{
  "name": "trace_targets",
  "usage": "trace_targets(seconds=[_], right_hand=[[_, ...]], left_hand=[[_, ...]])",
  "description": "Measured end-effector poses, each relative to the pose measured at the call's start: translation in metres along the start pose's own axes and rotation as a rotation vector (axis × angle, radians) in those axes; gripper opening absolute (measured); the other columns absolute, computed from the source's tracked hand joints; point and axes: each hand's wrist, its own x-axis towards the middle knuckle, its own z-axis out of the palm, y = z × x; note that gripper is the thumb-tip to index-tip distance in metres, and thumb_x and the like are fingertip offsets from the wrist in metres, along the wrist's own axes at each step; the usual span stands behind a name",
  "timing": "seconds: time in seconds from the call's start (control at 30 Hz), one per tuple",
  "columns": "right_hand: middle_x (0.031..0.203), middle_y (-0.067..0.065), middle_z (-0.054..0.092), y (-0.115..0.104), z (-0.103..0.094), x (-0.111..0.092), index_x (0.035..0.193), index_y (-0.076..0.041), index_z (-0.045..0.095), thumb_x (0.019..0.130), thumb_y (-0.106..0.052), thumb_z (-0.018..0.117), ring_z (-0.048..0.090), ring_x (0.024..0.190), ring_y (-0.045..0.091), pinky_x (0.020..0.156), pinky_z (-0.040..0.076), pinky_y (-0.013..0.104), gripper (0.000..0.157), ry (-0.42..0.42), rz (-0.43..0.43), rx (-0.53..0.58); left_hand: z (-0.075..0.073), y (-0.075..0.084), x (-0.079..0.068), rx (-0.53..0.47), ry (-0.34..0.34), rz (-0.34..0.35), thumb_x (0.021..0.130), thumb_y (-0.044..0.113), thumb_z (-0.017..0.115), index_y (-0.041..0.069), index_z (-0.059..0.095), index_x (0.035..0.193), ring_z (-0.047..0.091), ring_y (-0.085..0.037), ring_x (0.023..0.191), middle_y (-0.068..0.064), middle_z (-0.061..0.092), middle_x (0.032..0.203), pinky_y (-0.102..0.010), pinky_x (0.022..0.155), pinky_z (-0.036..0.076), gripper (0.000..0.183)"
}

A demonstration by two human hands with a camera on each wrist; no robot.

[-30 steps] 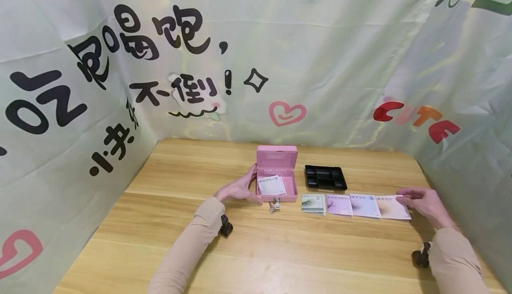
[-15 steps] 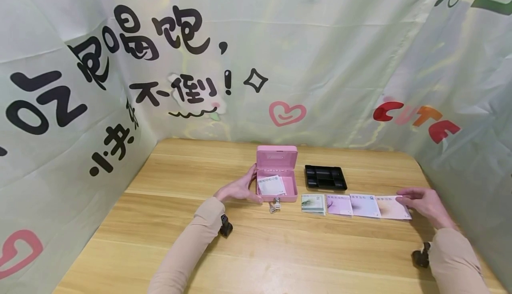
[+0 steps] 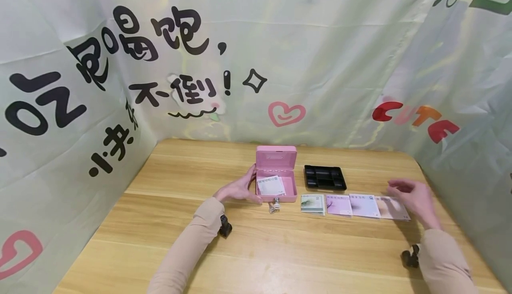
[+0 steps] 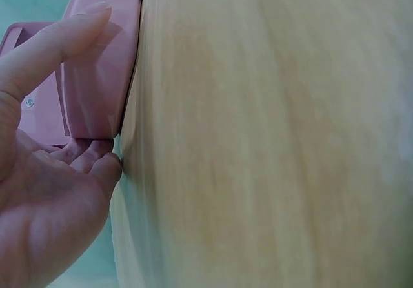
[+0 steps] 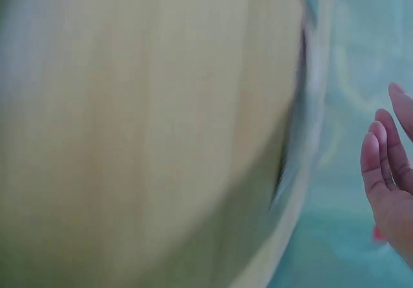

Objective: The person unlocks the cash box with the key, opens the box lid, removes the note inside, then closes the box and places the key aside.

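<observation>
A pink metal cash box (image 3: pixel 291 186) stands with its lid raised, and banknotes (image 3: pixel 271 185) lie inside it. My left hand (image 3: pixel 238 189) holds the box at its left end; the left wrist view shows the thumb along the front wall and the other fingers against the end wall. In front hangs the lock with small keys (image 3: pixel 273 208). To the right a row of banknotes runs from a green pile (image 3: pixel 313 204) through purple (image 3: pixel 338 205) and blue (image 3: pixel 364 206) to a pinkish one (image 3: pixel 394 209). My right hand (image 3: pixel 416 198) hovers over that last pile, fingers loosely bent, holding nothing.
A black compartment tray (image 3: pixel 325 189) sits behind the banknotes, right of the box. The wooden table (image 3: pixel 256 254) is bordered by printed fabric walls (image 3: pixel 340 85) at the back and both sides.
My right hand has let go of the right-hand banknote pile, lifted and shifted a little to the left. The left hand and the box have stayed in place.
</observation>
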Motion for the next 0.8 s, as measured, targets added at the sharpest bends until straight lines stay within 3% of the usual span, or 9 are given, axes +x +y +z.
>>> trace_targets(seconds=[0.1, 0.27, 0.33, 0.6, 0.8], right_hand=[[0.083, -0.028, 0.068, -0.019, 0.011, 0.001, 0.115, 0.012, 0.068, 0.091, -0.016, 0.074, 0.055, 0.075, -0.02, 0.065, 0.048, 0.003, 0.038, 0.003, -0.065, 0.051], [0.103, 0.017, 0.077, -0.055, 0.033, 0.001, 0.116, 0.009, 0.069, 0.092, -0.017, 0.074, 0.058, 0.079, -0.018, 0.069, 0.051, 0.005, 0.035, -0.073, -0.114, 0.085], [0.107, 0.026, 0.074, -0.068, 0.042, 0.001, 0.115, 0.007, 0.07, 0.092, -0.016, 0.073, 0.059, 0.079, -0.016, 0.069, 0.052, 0.007, 0.033, -0.101, -0.124, 0.097], [0.112, 0.024, 0.073, -0.107, 0.074, 0.002, 0.113, 0.004, 0.071, 0.091, -0.013, 0.074, 0.063, 0.086, -0.009, 0.072, 0.054, 0.012, 0.028, -0.209, -0.184, 0.152], [0.104, 0.019, 0.075, -0.13, 0.099, 0.006, 0.11, 0.003, 0.072, 0.09, -0.01, 0.074, 0.068, 0.086, 0.003, 0.076, 0.056, 0.016, 0.024, -0.253, -0.22, 0.175]], left_hand=[[0.0, -0.001, 0.0, 0.014, 0.004, -0.008, 0.075, 0.008, 0.085, 0.007, -0.011, 0.161, 0.015, -0.035, 0.157, -0.019, 0.013, 0.169, -0.052, 0.13, 0.012, 0.129], [0.0, 0.0, 0.0, 0.032, 0.008, -0.006, 0.075, 0.009, 0.085, 0.007, -0.012, 0.161, 0.015, -0.037, 0.157, -0.021, 0.011, 0.169, -0.053, 0.13, 0.012, 0.13], [0.0, 0.001, -0.001, 0.035, 0.008, -0.001, 0.074, 0.008, 0.085, 0.006, -0.012, 0.161, 0.015, -0.037, 0.157, -0.021, 0.01, 0.169, -0.054, 0.13, 0.013, 0.13], [0.001, 0.001, -0.001, 0.032, 0.003, -0.004, 0.074, 0.007, 0.085, 0.006, -0.013, 0.16, 0.013, -0.037, 0.157, -0.021, 0.007, 0.17, -0.052, 0.13, 0.012, 0.131], [0.0, 0.0, 0.0, 0.029, -0.004, 0.01, 0.074, 0.009, 0.086, 0.004, -0.013, 0.16, 0.013, -0.039, 0.157, -0.023, 0.007, 0.169, -0.054, 0.13, 0.012, 0.131]])
